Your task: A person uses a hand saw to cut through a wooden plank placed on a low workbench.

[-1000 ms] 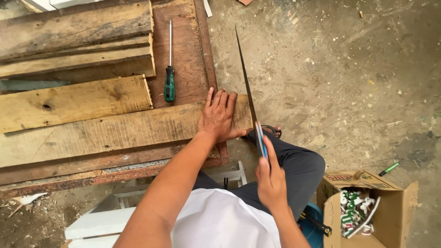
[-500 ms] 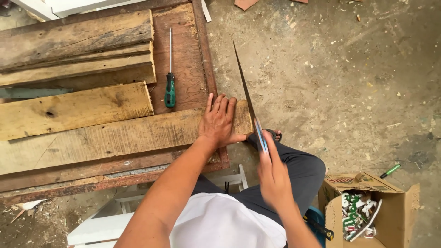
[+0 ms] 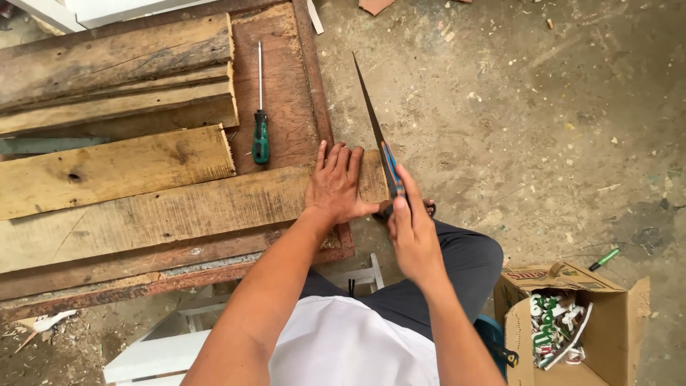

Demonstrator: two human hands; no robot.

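My left hand [image 3: 336,184] lies flat, fingers spread and released, pressing down on the long pale weathered wooden plank [image 3: 164,214] near its right end, pinning it to the rusty brown worktop [image 3: 286,107] beneath. My right hand [image 3: 413,239] is clenched around the handle of the hand saw with a thin dark blade and blue-and-orange handle [image 3: 379,143], index finger laid along the handle; the blade stands on edge just to the right of my left hand, at the plank's end, its tip pointing away from me over the dusty concrete floor [image 3: 536,129]. I judge this to be the sawing step itself, the blade set in or right beside the cut, though I cannot tell how deep it sits in the wood. The next stroke, as I read it, calls for a straight run along the blade's line, firm downward pressure from the left hand, and its thumb kept off the teeth. Beyond my left hand, a green-handled screwdriver with a long steel shaft [image 3: 260,121] lies on the worktop, with more rough planks [image 3: 114,64] stacked to the far left. Near my right elbow sits an open cardboard box of green-and-white packets [image 3: 564,329].
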